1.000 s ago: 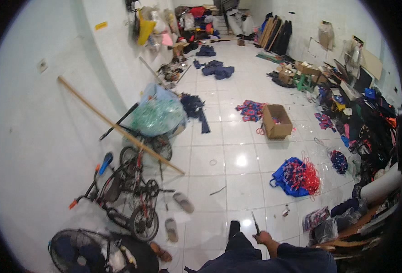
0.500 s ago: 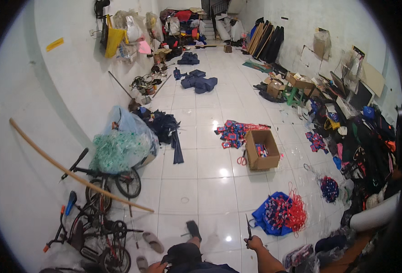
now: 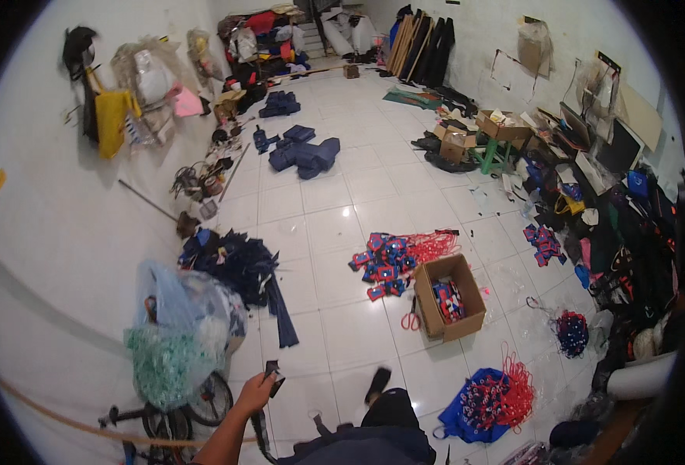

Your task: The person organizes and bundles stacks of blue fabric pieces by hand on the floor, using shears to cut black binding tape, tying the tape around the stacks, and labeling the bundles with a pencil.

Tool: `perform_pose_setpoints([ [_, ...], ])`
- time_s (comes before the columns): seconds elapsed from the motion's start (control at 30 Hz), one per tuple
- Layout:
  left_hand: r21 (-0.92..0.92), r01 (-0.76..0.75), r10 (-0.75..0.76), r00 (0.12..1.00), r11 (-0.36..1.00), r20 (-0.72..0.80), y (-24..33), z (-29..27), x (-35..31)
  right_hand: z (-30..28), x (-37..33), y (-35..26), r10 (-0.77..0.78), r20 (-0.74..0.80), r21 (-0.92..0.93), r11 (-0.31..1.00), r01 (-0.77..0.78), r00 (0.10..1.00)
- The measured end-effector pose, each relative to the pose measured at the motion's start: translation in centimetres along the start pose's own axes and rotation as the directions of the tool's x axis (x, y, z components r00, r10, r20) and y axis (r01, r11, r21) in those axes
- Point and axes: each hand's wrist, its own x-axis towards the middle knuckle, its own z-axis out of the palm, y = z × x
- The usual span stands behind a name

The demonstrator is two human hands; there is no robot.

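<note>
My left hand [image 3: 256,394] is reached forward at the lower middle, its fingers closed around a black strap-like thing [image 3: 273,367]. A dark end sticks out past the fingertips, and a dark band [image 3: 260,435] hangs below the hand; its exact kind is not clear. My right hand is out of the picture. On the floor to the right lies a blue cloth bag [image 3: 457,418] topped with a bundle of red cords [image 3: 516,395]. Farther ahead stands an open cardboard box [image 3: 460,328] with small red-and-blue pouches inside, orange-handled scissors [image 3: 411,316] beside it.
Red-and-blue pouches [image 3: 385,260] lie in a pile beyond the box. Left are a bulging plastic bag [image 3: 176,341], dark cloth scraps [image 3: 238,267], a bicycle [image 3: 203,403] and a bent wooden pole [image 3: 79,428]. Clutter lines the right wall. Folded navy fabric [image 3: 305,155] lies farther off.
I have walked forward and the view has turned right; box and pouches look nearer. My left hand has risen into fuller view. My right hand, holding a dark pointed tool before, has left the picture.
</note>
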Motion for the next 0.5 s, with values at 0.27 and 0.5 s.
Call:
perform_pose_setpoints([
  [0.27,0.085,0.348,-0.351,0.936,0.933,0.023,-1.2,3.3,25.2,-11.6,10.3,-26.5,-0.13,0.031,-0.154,0.979,0.133,0.991],
  [0.5,0.087,0.646,-0.65,0.74,0.758,0.174,-3.3,9.6,39.1,-38.9,32.2,-55.0,-0.184,-0.498,-0.022,0.98,0.199,0.848],
])
